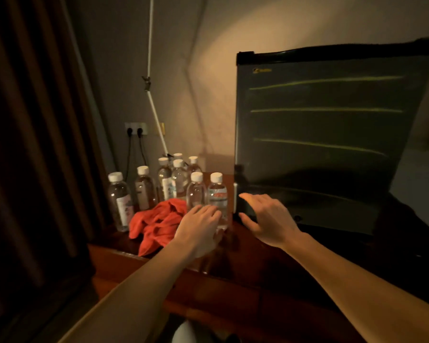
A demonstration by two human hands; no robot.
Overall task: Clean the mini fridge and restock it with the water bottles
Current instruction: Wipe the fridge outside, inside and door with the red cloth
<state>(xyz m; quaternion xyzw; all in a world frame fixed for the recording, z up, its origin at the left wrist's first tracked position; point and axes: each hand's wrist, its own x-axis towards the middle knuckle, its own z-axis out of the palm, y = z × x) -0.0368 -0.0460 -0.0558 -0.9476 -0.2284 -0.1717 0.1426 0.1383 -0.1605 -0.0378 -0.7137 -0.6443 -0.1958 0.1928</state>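
Note:
A dark mini fridge [327, 134] stands on a wooden table [245, 276] with its door closed. Left of it is a cluster of several clear water bottles [178, 179] with white caps. A crumpled red cloth [156, 222] lies in front of the bottles. My left hand [198, 229] hovers palm down over the cloth's right edge, just in front of the nearest bottle [218, 194], fingers apart and holding nothing. My right hand [268, 219] is spread open at the fridge's lower left corner, fingers near the door edge.
A dark curtain [35, 144] hangs at the left. A wall socket [135, 128] with two black plugs sits behind the bottles, and a white conduit [150, 70] runs down the wall. The table's front edge is near my forearms.

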